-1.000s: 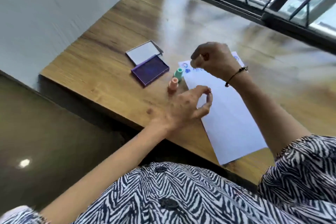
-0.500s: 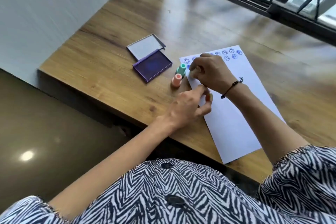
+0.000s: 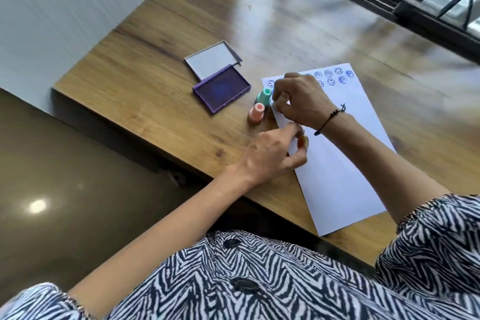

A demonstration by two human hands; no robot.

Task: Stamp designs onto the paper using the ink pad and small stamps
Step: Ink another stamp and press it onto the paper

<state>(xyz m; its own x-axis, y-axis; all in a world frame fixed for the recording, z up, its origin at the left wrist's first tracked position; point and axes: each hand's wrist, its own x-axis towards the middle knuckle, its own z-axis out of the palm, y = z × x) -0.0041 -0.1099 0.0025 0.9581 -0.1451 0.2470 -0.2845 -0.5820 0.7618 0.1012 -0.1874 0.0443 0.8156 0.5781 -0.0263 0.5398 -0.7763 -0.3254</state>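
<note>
A white sheet of paper (image 3: 335,163) lies on the wooden table (image 3: 161,91), with two rows of blue smiley prints (image 3: 331,78) along its far edge. My right hand (image 3: 301,101) is closed around a small stamp, mostly hidden in my fingers, pressed down near the paper's left edge. My left hand (image 3: 272,156) rests on the paper's left edge, fingers curled and pinning it. A mint green stamp (image 3: 263,96) and a peach stamp (image 3: 256,112) stand upright just left of the paper. The open purple ink pad (image 3: 220,88) lies left of them.
The ink pad's lid (image 3: 211,60) lies flat behind the pad. The table's front edge (image 3: 166,156) drops to a dark floor on the left. A black window frame (image 3: 415,0) runs along the far side. A grey wall is at the left.
My right hand came down from above the paper onto its left part with the stamp. My left hand moved slightly onto the paper's edge. The camera tilted, showing more printed smileys.
</note>
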